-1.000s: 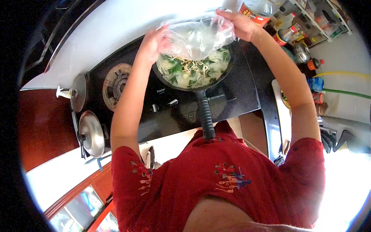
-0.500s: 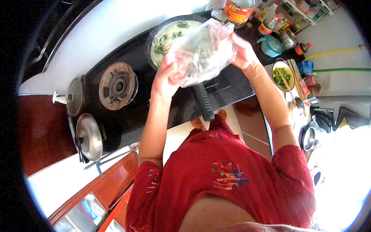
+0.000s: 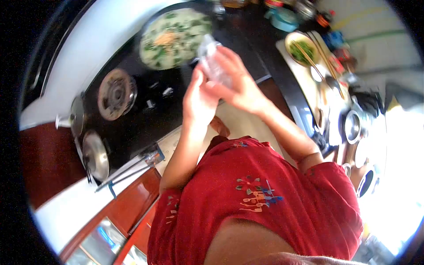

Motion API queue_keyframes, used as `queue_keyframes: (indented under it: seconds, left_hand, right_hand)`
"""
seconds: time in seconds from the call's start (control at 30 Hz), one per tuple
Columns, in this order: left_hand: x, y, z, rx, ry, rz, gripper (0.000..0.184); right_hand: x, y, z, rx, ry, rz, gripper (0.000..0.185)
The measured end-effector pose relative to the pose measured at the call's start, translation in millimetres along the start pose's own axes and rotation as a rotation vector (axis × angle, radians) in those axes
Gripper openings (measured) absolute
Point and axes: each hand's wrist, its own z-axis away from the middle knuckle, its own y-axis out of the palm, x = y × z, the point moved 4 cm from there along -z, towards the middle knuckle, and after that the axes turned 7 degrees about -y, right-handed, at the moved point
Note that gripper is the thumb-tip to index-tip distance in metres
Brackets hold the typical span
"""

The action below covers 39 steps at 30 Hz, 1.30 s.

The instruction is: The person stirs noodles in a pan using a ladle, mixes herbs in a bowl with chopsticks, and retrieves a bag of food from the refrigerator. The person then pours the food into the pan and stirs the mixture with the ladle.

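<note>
A clear plastic bag [image 3: 215, 66], crumpled small, is bunched between my two hands in front of the stove. My right hand [image 3: 240, 86] curls its fingers over the bag from the right. On the other side, my left hand [image 3: 201, 99] presses against it, with its fingers partly hidden. Just beyond them, a wide pan [image 3: 152, 26] holds pale, milky soup [image 3: 181, 48] with green leaves and an orange-tan heap on top. The pan's handle is hidden behind my hands and the bag.
Left of the pan is a bare gas burner [image 3: 117, 93] on the black stovetop. A metal lid [image 3: 96, 154] leans at the stove's left end. On the right counter are a bowl [image 3: 289, 42] of greens with chopsticks, a ladle [image 3: 334, 86] and a teal container [image 3: 285, 18].
The spread-out bag has been squeezed into a small bundle. My hands have come together and moved toward me, off the pan. The view has shifted, showing more of the soup.
</note>
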Motion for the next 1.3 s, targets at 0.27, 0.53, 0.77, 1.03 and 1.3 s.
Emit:
queue_keyframes:
  seconds: [0.27,0.53,0.77,1.03,1.3]
  left_hand:
    - [146,41,22,0.059,-0.147,-0.284,0.048]
    - [253,90,45,-0.037,-0.290,-0.250,0.036]
    - [295,106,49,-0.079,-0.325,-0.214,0.029]
    - [338,66,65,0.162,-0.225,-0.777,0.043]
    - [311,38,102,-0.073,-0.577,-0.243,0.048]
  right_hand:
    - [21,-94,144,0.048,0.326,-0.243,0.050]
    - [58,-222,254,-0.447,0.330,0.275,0.047]
    - [37,-228,311,-0.554,0.559,-0.411,0.089]
    - [34,-201,306,-0.362,0.471,0.355,0.053]
    - [-13,-175,327,-0.345,0.474,0.530,0.018]
